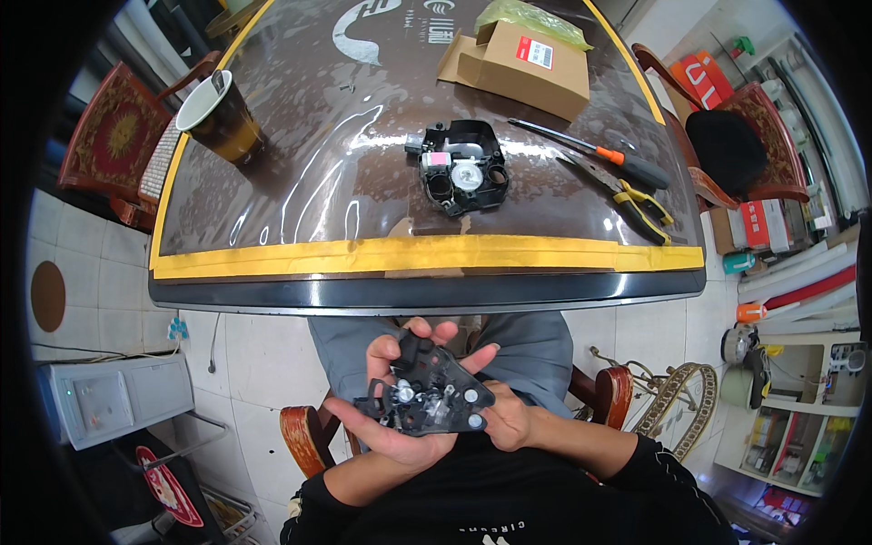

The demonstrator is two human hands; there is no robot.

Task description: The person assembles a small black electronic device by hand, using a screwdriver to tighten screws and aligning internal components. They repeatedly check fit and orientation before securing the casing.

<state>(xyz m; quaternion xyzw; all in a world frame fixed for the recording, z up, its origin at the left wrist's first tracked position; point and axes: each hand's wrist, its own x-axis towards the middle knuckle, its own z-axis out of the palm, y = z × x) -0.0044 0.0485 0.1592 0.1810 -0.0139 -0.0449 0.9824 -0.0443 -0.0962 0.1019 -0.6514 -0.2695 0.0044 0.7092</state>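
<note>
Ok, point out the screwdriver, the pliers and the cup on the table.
Screwdriver (627, 161), head view, orange collar of its handle.
Pliers (639, 200), head view, yellow grips.
Cup (227, 123), head view, dark outer wall.

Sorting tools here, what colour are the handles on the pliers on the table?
Yellow and black, on the pliers; the head view shows them best.

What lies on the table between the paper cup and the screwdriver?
In the head view, a black plastic mechanism part lies on the table between the paper cup and the screwdriver; the rest is bare glossy surface.

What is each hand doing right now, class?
Left hand: closed under the black plastic part, holding it.
Right hand: gripping the same part's edge.
</note>
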